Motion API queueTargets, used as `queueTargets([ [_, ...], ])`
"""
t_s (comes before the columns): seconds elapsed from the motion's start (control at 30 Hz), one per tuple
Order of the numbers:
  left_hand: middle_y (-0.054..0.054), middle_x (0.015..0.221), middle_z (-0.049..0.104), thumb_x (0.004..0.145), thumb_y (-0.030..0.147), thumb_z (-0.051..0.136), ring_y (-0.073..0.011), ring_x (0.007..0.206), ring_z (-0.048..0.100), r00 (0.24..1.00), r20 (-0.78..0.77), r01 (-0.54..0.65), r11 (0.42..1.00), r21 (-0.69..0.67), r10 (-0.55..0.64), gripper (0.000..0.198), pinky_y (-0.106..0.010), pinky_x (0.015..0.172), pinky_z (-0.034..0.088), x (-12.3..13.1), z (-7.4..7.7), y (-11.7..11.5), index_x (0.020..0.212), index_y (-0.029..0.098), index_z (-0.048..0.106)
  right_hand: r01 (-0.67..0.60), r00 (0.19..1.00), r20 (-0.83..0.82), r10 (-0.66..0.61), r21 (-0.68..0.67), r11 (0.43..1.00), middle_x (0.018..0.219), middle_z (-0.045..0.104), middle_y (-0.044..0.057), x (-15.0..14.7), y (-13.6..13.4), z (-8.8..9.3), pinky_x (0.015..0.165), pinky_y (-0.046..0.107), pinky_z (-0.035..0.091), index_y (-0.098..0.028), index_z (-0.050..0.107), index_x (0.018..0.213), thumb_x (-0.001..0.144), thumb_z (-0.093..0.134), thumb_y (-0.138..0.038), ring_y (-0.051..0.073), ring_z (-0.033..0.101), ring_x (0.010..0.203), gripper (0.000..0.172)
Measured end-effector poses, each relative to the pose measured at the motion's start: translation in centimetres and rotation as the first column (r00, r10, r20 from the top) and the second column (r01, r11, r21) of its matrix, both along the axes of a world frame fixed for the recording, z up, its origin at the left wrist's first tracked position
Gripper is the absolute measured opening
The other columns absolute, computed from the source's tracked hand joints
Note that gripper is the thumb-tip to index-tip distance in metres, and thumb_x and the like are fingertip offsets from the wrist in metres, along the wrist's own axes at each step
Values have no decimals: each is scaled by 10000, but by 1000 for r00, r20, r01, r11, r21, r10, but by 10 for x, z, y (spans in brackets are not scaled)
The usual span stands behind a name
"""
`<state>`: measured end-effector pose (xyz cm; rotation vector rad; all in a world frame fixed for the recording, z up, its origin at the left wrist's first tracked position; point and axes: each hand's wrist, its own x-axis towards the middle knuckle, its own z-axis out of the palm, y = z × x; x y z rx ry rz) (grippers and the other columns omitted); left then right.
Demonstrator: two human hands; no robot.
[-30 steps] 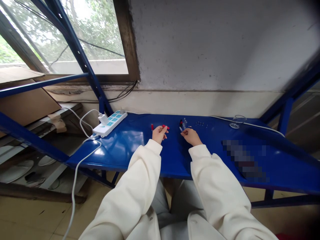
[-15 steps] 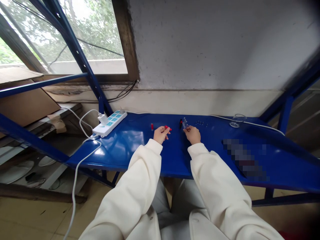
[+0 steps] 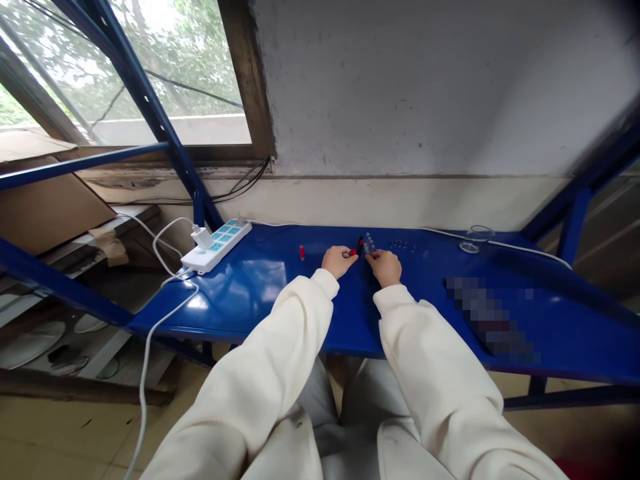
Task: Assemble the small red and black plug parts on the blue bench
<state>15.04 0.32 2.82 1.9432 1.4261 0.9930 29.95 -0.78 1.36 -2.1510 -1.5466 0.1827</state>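
My left hand point(image 3: 338, 261) is closed in a pinch on a small red tube-like piece point(image 3: 353, 253), its tip pointing right. Opposite it, my right hand point(image 3: 385, 267) grips the near end of a clear, knobbly plastic terminal block point(image 3: 369, 241) between thumb and fingers. A narrow gap separates the red piece from the block. Close behind, left of the block, is a small black and red piece point(image 3: 361, 244). Another red piece point(image 3: 302, 253) stands on the blue table to the left of my left hand. Several tiny metal pins or screws point(image 3: 403, 245) lie right of the block.
A white power strip point(image 3: 217, 247) with a plug and cable lies at the table's left end. Toward the back right stands a clear glass point(image 3: 470, 241). A blurred dark object point(image 3: 493, 320) rests on the blue table point(image 3: 420, 320). Blue frame bars rise at both sides.
My left hand has moved right with the red piece, close to the terminal block. My right hand stays nearly in place on the block.
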Motion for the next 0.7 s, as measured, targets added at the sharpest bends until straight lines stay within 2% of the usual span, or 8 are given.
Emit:
queueTargets([
  [0.2,-43,781,673,686,309,604,-145,711,594,989,-141,-43,998,-53,35,200,-238,648,438,17,1,13,811,175,683,-11,1000,-9,10,-20,1000,879,674,74,0,-1,4,666,271,420,-225,685,873,758,515,-414,224,612,860,278],
  [0.47,-59,821,673,699,292,582,-168,785,594,958,-284,-50,998,-33,39,196,-248,678,429,30,0,12,841,198,679,-7,1000,14,7,-48,999,870,673,75,0,-2,5,677,287,427,-254,687,886,752,522,-426,231,615,850,274],
  [0.7,-71,826,666,690,330,582,-182,803,596,939,-337,-89,995,-33,73,192,-249,665,425,33,-4,14,799,202,673,-2,1000,6,3,-51,999,892,672,72,-1,-2,5,693,283,430,-259,686,912,754,519,-417,226,612,865,279],
])
